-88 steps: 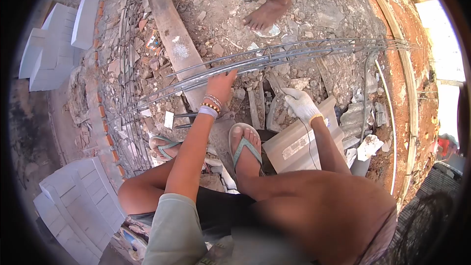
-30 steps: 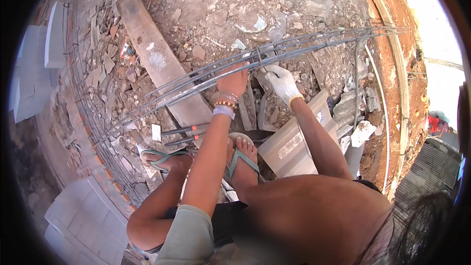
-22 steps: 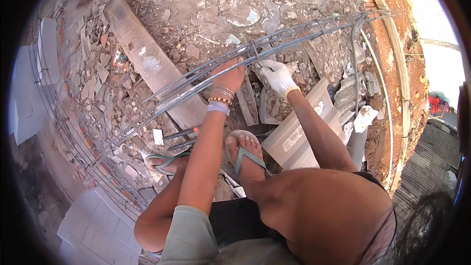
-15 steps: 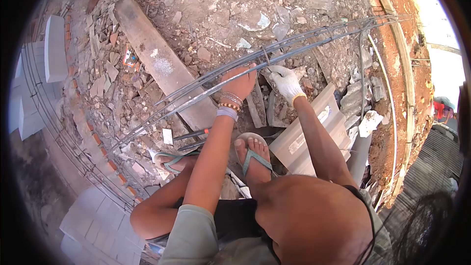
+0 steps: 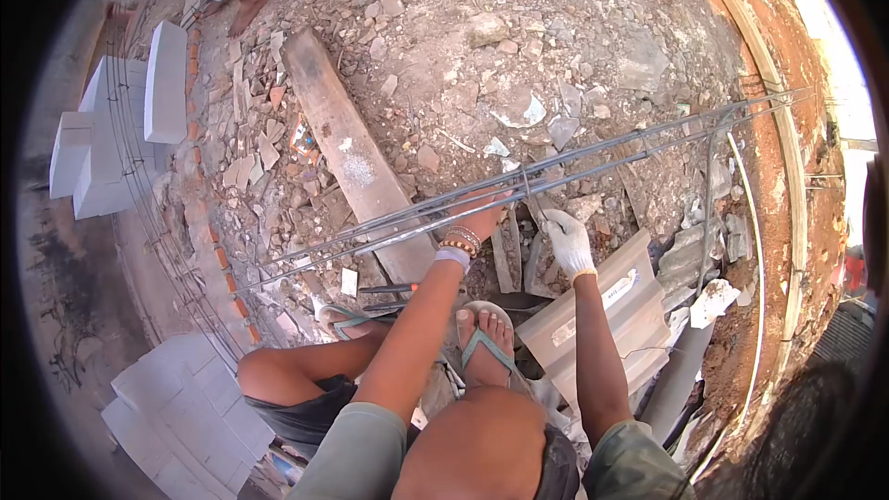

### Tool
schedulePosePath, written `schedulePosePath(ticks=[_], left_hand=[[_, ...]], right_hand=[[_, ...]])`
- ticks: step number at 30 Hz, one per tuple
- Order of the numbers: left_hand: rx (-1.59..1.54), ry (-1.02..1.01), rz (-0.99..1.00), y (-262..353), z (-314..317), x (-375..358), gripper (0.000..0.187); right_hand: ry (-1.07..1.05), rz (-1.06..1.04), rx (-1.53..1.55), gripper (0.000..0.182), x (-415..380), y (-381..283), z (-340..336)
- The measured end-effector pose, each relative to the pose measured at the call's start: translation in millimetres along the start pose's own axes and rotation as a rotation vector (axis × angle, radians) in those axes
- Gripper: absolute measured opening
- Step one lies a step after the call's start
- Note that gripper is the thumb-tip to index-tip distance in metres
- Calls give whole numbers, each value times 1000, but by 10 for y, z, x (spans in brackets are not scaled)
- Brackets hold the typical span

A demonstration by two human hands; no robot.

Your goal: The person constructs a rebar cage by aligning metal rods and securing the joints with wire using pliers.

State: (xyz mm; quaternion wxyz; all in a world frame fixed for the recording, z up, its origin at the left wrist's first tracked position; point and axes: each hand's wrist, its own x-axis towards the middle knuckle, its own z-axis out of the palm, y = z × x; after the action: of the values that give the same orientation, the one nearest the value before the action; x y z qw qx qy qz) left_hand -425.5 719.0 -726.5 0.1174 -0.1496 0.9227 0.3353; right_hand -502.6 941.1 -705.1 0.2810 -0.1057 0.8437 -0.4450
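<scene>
A long, narrow bundle of steel reinforcing bars (image 5: 407, 223) runs slantwise across the view, above the rubble. My left hand (image 5: 479, 216), bare with bracelets at the wrist, is closed round the bars near the middle, its fingers partly hidden behind them. Just to the right, a thin steel stirrup (image 5: 526, 181) crosses the bars. My right hand (image 5: 568, 241), in a white knitted glove, is just below the stirrup with its fingers curled in a pinch. Something thin shows at those fingertips, too small to name.
A wooden plank (image 5: 338, 130) lies on broken rubble. Close to my sandalled feet (image 5: 485, 343) are a ridged sheet (image 5: 602, 301) and an orange-tipped tool (image 5: 389, 288). Pale blocks (image 5: 167, 83) are stacked at left. Another person's bare leg (image 5: 248, 7) shows at top left.
The view has shifted, so the bars sit lower and further right. My gloved hand has drawn slightly down from the stirrup. Another person's leg has come into view at top left.
</scene>
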Motion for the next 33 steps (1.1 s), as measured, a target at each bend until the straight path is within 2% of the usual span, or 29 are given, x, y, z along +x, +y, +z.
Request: schedulePosePath(ticks=[4,6,7,10,11,14,15,17,18,21,24,26,27,30,32,33], left_hand=[[-6,0,36,-140,164,71,35],[-24,132,167,-136,169,53,46],[13,118,244,-164,152,46,46],[106,-74,112,-89,23,36,42],[50,32,71,44,-67,-4,38],[23,304,273,-139,204,88,35],[71,115,159,-48,68,79,35],[172,64,123,-35,143,85,34],[234,49,112,-45,84,159,34],[109,-44,-90,199,-156,70,38],[94,143,-82,146,12,36,34],[170,71,-54,69,100,152,30],[198,46,-37,29,142,191,29],[317,52,-52,125,95,120,24],[365,117,-93,199,86,71,23],[368,31,-117,226,64,108,24]], right_hand=[[30,4,42,27,22,-40,77],[58,-1,64,26,60,11,120],[69,0,82,26,97,15,131],[86,40,103,27,128,-73,137],[91,20,88,28,153,-56,141],[77,10,100,28,223,-94,138],[73,14,164,27,236,-26,177],[47,47,250,24,288,-69,230],[91,-32,207,23,313,-62,271],[46,-15,195,22,455,93,392],[73,-58,253,19,472,60,412],[101,-34,314,16,424,42,429],[49,-7,255,19,433,66,395],[36,-88,231,18,455,102,470],[28,6,284,17,376,-24,540],[44,46,294,17,381,-71,466]])
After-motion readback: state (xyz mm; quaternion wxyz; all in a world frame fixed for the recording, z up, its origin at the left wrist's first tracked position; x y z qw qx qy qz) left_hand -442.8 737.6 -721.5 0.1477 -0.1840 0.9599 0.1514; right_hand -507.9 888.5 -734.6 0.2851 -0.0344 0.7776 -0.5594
